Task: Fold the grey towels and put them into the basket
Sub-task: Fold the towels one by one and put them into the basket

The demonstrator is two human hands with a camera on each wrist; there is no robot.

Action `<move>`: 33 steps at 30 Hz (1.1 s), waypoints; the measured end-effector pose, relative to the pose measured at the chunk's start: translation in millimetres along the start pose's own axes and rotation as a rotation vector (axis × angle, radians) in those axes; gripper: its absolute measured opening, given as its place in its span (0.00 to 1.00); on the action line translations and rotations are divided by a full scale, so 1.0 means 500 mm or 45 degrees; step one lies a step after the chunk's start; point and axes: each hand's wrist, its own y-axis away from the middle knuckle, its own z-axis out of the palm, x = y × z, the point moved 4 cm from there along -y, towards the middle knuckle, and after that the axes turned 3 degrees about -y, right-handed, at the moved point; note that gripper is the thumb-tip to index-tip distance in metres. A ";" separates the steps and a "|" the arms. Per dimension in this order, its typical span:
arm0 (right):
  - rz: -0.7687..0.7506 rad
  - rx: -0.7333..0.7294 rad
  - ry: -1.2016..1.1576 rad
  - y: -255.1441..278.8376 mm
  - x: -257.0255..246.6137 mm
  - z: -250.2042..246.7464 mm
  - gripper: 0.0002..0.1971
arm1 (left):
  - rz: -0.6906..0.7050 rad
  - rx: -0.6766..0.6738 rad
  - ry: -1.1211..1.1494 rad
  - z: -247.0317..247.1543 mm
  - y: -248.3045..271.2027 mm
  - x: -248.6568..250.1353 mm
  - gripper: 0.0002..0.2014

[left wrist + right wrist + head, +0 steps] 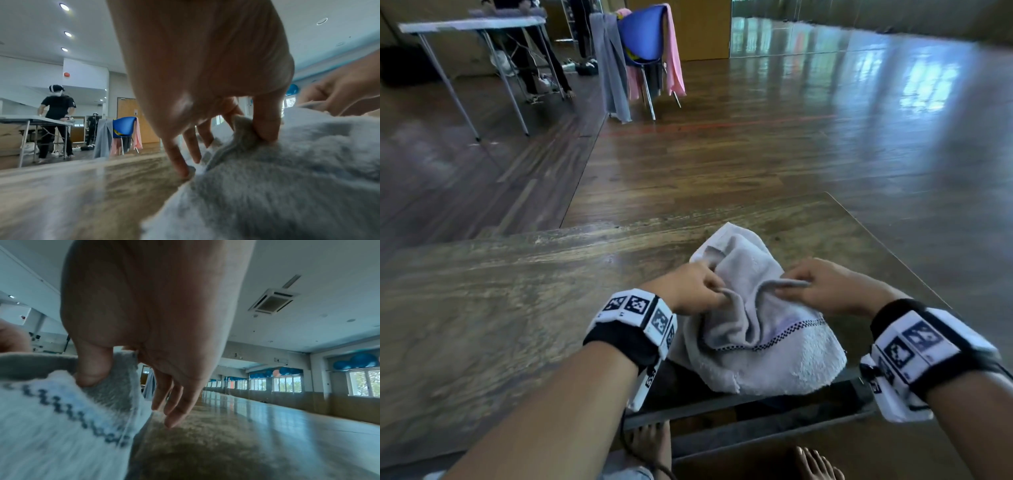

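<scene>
A grey towel with a dark checked band lies crumpled at the near edge of the wooden table. Its lower part hangs over that edge. My left hand pinches a fold of the towel's hem on the left side; in the left wrist view the thumb presses cloth against a finger on the towel. My right hand pinches the hem a little to the right, thumb on top, seen close on the towel in the right wrist view. No basket is in view.
A blue chair draped with grey and pink towels stands on the wooden floor beyond the table. A folding table with a person behind it is at the far left. My bare feet show below the table edge.
</scene>
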 end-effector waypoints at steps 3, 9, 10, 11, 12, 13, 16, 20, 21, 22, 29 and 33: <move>-0.030 -0.070 0.065 -0.031 -0.029 0.022 0.19 | -0.032 -0.012 -0.036 -0.005 -0.007 0.008 0.20; 0.035 -0.396 0.190 -0.113 -0.109 -0.024 0.18 | -0.205 0.035 -0.027 -0.072 -0.010 -0.012 0.19; -0.048 -0.181 0.217 -0.135 -0.129 -0.045 0.19 | -0.173 0.280 0.014 -0.100 -0.006 -0.017 0.20; -0.137 0.110 0.182 -0.155 -0.145 -0.069 0.18 | -0.133 0.567 0.043 -0.131 -0.002 -0.024 0.19; -0.220 0.440 0.116 -0.170 -0.157 -0.094 0.14 | -0.100 0.855 0.034 -0.162 0.004 -0.032 0.16; -0.295 0.718 0.044 -0.180 -0.168 -0.114 0.11 | -0.099 1.106 0.009 -0.188 0.012 -0.044 0.13; -0.287 0.903 -0.076 -0.211 -0.167 -0.135 0.19 | -0.222 1.454 0.071 -0.233 0.033 -0.095 0.12; -0.137 1.006 -0.099 -0.234 -0.125 -0.148 0.17 | -0.286 1.501 0.218 -0.246 0.045 -0.154 0.13; -0.085 1.030 -0.125 -0.232 -0.112 -0.150 0.17 | -0.282 1.515 0.279 -0.248 0.048 -0.163 0.13; -0.044 1.045 -0.144 -0.230 -0.102 -0.151 0.17 | -0.277 1.530 0.365 -0.247 0.052 -0.169 0.13; -0.173 0.955 -0.326 -0.218 -0.076 -0.133 0.18 | -0.386 1.347 1.284 -0.209 0.027 -0.203 0.09; -0.275 0.990 -0.404 -0.224 -0.075 -0.129 0.13 | -0.274 1.632 1.043 -0.237 0.045 -0.190 0.13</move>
